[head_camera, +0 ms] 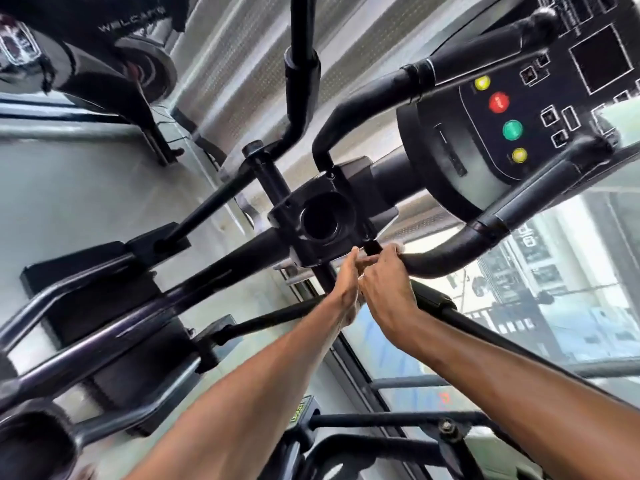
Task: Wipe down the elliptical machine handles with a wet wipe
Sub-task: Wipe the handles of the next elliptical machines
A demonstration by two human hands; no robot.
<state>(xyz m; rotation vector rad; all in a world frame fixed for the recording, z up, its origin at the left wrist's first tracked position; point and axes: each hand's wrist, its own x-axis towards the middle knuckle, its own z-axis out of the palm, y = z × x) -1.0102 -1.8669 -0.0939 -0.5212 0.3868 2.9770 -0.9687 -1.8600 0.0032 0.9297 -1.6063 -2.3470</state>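
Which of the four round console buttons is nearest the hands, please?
The yellow button beside the green button, at the row's end toward the right hand gripping the handlebar; the other yellow lies past the red button.

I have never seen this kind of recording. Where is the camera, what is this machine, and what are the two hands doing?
There is one picture, taken by a wide-angle camera worn on the person's head. The head is tilted, so everything looks slanted.

The black machine is an elliptical trainer. Its console with yellow, red and green buttons is at the upper right, and a black hub sits in the middle. A window with buildings outside is on the right.

Both bare arms reach in from below. The right hand curls its fingers over the curved black handlebar close to the hub. The left hand is beside it, fingers stretched toward the hub.

A pale scrap by the right fingertips may be the wet wipe, but it is too hidden to be sure.
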